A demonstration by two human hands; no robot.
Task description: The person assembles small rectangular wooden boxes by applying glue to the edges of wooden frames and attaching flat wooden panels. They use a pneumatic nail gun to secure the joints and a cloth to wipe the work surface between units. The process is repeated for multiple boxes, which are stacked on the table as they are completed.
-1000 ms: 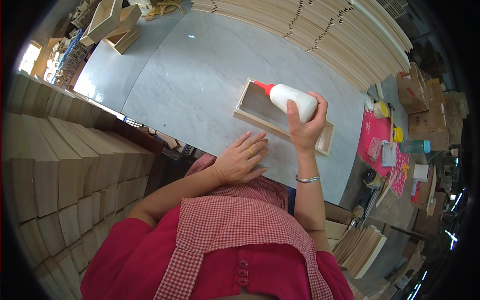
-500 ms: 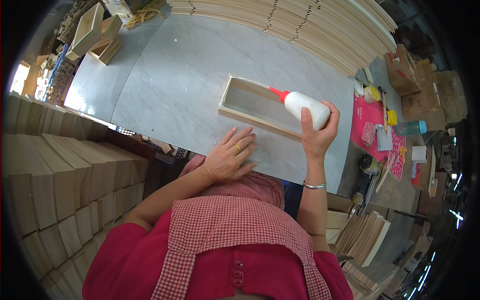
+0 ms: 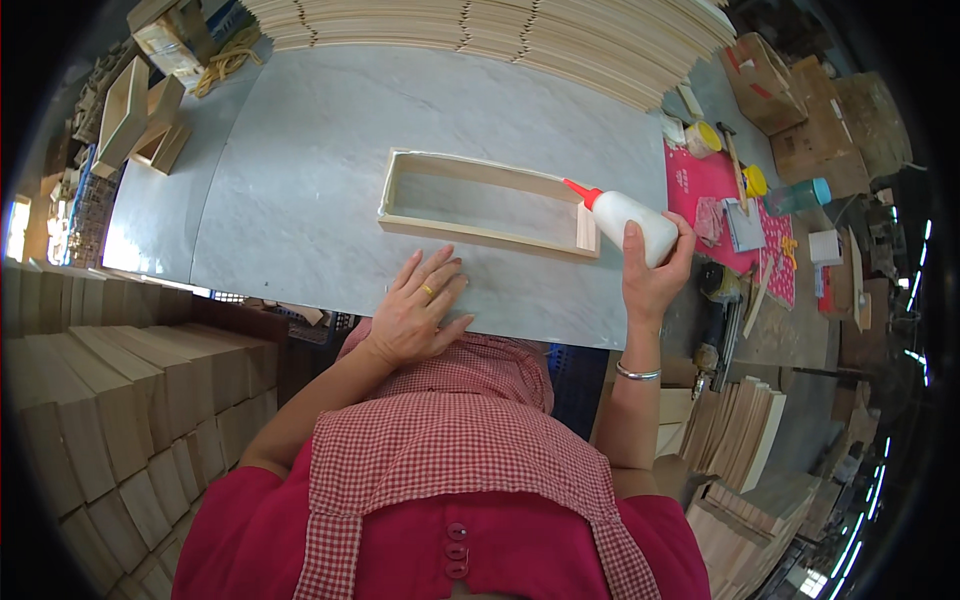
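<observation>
A white squeeze bottle point(image 3: 632, 228) with a red nozzle is held tilted in my right hand point(image 3: 655, 262), its fingers wrapped round the bottle's base. The nozzle tip meets the far right corner of a long wooden frame point(image 3: 490, 238) that lies flat on the grey tabletop point(image 3: 300, 130). White glue point(image 3: 480, 160) runs along the frame's far edge and down its left end. My left hand point(image 3: 420, 308) rests open at the table's near edge, fingers spread, just short of the frame and holding nothing.
Thin wooden strips point(image 3: 500, 35) are stacked along the far edge. Assembled wooden boxes point(image 3: 125, 115) stand at the far left, and wooden boards point(image 3: 110, 400) are piled on the near left. To the right lie a hammer point(image 3: 735, 165), yellow-lidded tubs point(image 3: 703, 140) and a pink cloth point(image 3: 690, 180).
The nozzle has travelled rightward along the frame's far edge to its right corner, leaving a line of glue. The whole view has shifted; my left hand stays open by the table edge.
</observation>
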